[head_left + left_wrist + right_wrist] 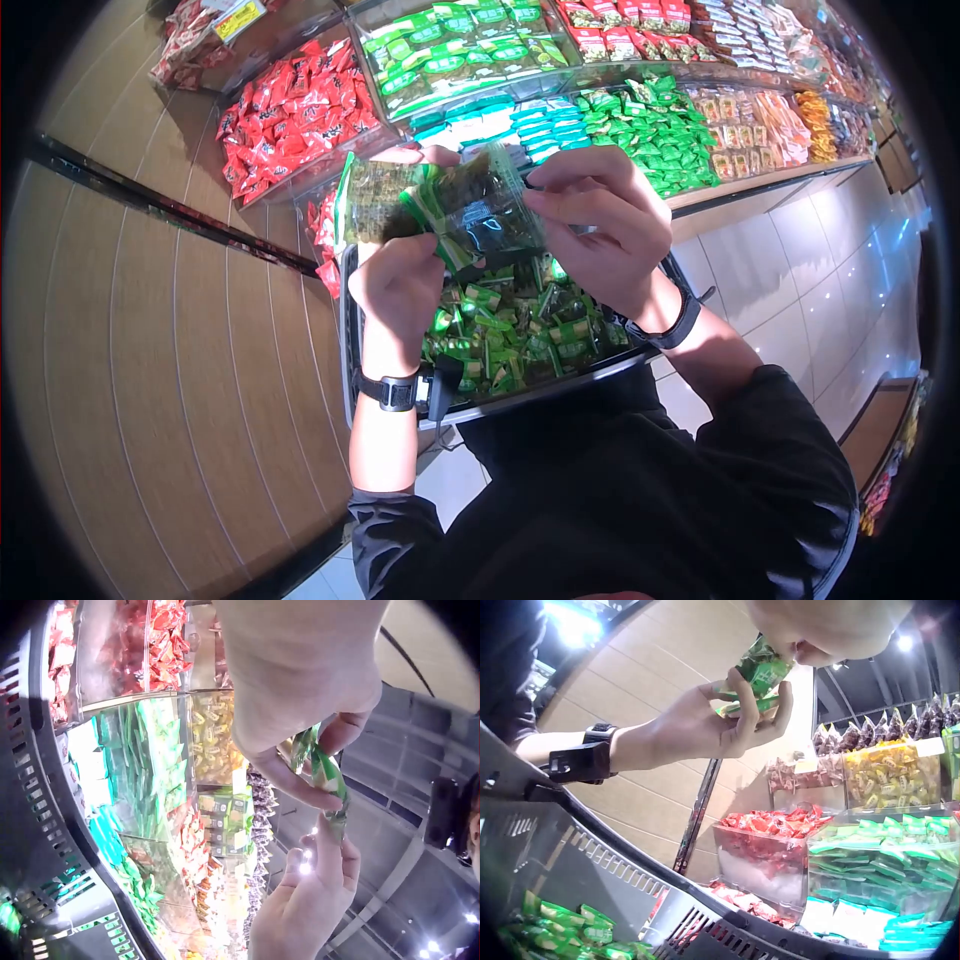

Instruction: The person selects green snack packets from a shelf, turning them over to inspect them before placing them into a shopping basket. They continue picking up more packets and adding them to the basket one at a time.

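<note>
Two clear packets with green edges are held up over a dark basket of green-wrapped packets. The left hand grips the left packet, its thumb at the edge of the right packet. The right hand pinches the right packet by its outer edge. In the left wrist view the left hand and the right hand meet at a green packet. In the right wrist view the left hand curls round green packets; the right hand touches their top.
Shelf bins beyond the basket hold red packets, green-white packets, teal packets and small green packets. A wood-look panel stands at the left. Tiled floor shows at the right.
</note>
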`<action>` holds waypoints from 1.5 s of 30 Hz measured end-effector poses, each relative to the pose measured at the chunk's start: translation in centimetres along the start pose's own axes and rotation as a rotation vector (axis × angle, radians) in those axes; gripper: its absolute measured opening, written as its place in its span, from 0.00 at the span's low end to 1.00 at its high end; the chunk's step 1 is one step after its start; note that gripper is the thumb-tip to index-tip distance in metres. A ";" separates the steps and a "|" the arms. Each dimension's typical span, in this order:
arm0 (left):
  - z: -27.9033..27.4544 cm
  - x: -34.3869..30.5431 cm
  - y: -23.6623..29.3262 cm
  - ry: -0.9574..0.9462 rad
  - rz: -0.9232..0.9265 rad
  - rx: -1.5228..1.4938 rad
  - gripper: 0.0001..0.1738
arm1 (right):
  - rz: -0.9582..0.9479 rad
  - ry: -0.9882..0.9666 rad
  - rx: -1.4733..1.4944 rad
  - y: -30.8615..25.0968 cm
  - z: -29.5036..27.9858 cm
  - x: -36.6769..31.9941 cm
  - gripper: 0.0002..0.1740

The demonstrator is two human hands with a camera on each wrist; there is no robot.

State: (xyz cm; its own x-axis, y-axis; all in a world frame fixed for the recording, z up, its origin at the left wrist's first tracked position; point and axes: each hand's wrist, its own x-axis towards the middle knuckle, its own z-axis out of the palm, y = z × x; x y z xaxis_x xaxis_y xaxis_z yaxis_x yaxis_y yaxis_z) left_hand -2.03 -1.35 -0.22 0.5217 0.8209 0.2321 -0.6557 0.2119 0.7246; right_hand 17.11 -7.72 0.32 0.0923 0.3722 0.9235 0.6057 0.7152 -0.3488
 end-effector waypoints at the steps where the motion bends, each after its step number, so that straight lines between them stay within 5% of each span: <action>1: -0.1 -0.1 0.1 0.031 -0.030 -0.001 0.34 | -0.013 -0.008 -0.005 0.0 -0.1 0.0 0.10; 9: -0.6 0.3 -0.2 0.098 0.011 -0.002 0.31 | -0.032 -0.031 -0.036 -0.1 0.2 0.1 0.09; 11: -0.7 0.3 -0.3 0.068 -0.007 -0.055 0.17 | -0.014 -0.040 -0.034 -0.1 0.3 0.0 0.10; 17: -1.7 0.9 -0.5 0.030 -0.048 0.129 0.26 | 0.093 -0.059 0.024 -0.5 0.6 0.1 0.11; 24: -0.4 1.0 -0.3 0.108 0.013 0.069 0.22 | 0.092 -0.096 0.067 -0.2 0.5 -0.1 0.12; 45: -1.3 1.8 -0.4 -0.094 0.175 0.062 0.23 | 0.047 -0.188 0.136 0.0 0.8 -1.2 0.21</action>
State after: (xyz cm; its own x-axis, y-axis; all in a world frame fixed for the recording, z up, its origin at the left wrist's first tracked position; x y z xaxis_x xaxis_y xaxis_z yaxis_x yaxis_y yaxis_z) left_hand -1.51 0.72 -0.92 0.4534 0.7886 0.4153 -0.7075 0.0351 0.7058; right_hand 16.38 -7.74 -0.94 -0.0388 0.5017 0.8641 0.4909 0.7628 -0.4208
